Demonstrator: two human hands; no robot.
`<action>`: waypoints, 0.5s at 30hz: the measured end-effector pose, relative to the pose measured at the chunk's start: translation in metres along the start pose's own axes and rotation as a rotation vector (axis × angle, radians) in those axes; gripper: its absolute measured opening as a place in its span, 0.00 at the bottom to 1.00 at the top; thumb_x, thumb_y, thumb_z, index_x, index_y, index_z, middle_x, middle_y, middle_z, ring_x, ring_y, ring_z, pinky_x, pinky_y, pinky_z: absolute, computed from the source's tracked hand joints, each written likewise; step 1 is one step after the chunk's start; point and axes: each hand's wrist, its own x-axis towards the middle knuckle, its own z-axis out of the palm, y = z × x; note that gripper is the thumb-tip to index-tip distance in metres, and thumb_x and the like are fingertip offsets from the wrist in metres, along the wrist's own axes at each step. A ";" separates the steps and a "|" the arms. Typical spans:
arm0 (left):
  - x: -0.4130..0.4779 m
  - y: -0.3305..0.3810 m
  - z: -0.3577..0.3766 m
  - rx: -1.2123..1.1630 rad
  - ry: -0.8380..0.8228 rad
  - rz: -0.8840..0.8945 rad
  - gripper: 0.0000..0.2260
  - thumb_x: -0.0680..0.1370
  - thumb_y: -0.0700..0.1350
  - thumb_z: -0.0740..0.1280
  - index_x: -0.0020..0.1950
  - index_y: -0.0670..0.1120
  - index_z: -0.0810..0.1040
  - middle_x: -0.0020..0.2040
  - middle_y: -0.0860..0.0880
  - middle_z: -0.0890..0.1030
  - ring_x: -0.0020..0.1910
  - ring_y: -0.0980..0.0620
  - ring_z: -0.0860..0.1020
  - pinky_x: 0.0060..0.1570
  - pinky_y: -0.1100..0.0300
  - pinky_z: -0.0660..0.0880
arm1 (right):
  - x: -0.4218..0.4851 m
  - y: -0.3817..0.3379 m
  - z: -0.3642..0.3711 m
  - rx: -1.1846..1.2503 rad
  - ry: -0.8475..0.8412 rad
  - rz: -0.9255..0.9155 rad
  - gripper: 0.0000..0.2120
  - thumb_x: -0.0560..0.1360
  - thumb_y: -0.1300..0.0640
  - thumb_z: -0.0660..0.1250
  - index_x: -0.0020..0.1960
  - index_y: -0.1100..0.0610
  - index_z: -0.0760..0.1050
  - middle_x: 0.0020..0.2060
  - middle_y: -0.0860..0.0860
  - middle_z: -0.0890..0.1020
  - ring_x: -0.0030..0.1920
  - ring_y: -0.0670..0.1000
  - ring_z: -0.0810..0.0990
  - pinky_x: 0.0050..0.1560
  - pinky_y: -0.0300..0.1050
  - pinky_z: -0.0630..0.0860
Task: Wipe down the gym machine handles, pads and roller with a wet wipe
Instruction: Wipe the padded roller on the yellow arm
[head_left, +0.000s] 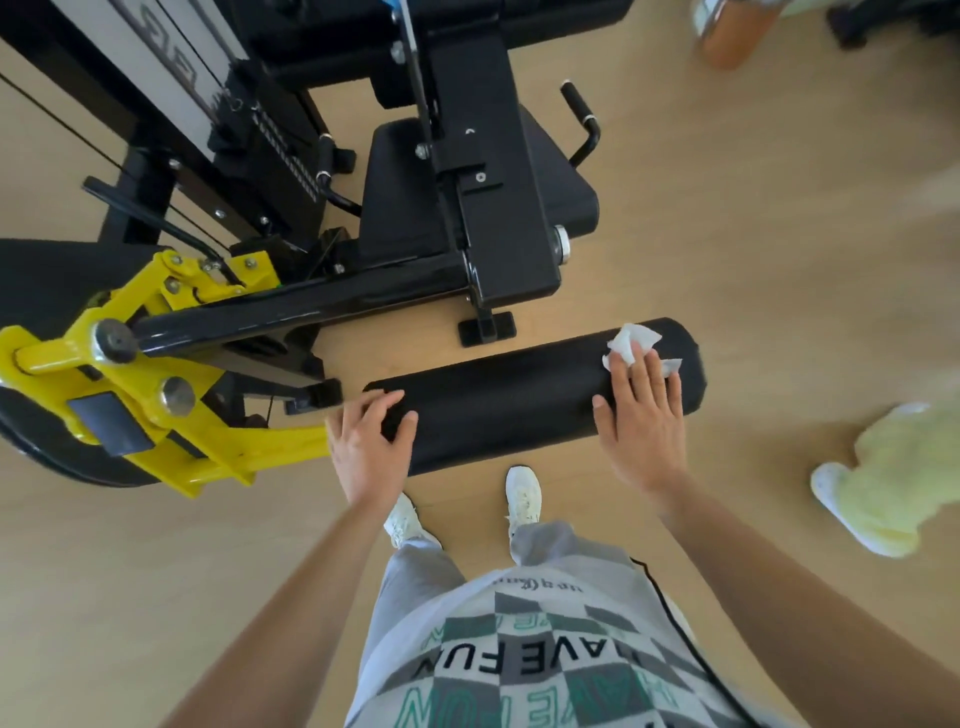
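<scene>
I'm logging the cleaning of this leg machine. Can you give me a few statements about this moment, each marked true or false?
1. The right hand presses a white wipe onto the black roller. True.
2. The left hand hangs free of the machine. False: it holds the roller's left end.
3. The wipe sits near the roller's right end. True.
4. The bracket left of the roller is red. False: it is yellow.
</scene>
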 end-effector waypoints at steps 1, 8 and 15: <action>-0.010 -0.001 0.001 0.020 -0.032 0.028 0.19 0.77 0.51 0.75 0.68 0.51 0.81 0.68 0.50 0.77 0.68 0.43 0.69 0.62 0.50 0.71 | 0.000 0.005 0.001 0.023 0.017 0.047 0.29 0.85 0.44 0.47 0.81 0.57 0.57 0.81 0.57 0.60 0.81 0.59 0.53 0.80 0.62 0.54; -0.004 -0.005 0.001 0.074 -0.167 0.021 0.27 0.77 0.60 0.71 0.76 0.55 0.73 0.77 0.54 0.70 0.78 0.49 0.60 0.70 0.45 0.68 | -0.002 0.008 0.004 0.163 0.051 0.091 0.28 0.84 0.46 0.48 0.80 0.59 0.60 0.81 0.58 0.59 0.82 0.61 0.51 0.80 0.61 0.53; 0.037 0.006 0.007 0.067 -0.176 -0.118 0.22 0.78 0.62 0.68 0.69 0.54 0.80 0.70 0.52 0.77 0.71 0.45 0.71 0.69 0.43 0.69 | -0.016 -0.063 0.021 0.142 -0.074 -0.380 0.26 0.85 0.50 0.52 0.81 0.57 0.59 0.82 0.54 0.56 0.82 0.57 0.48 0.81 0.61 0.51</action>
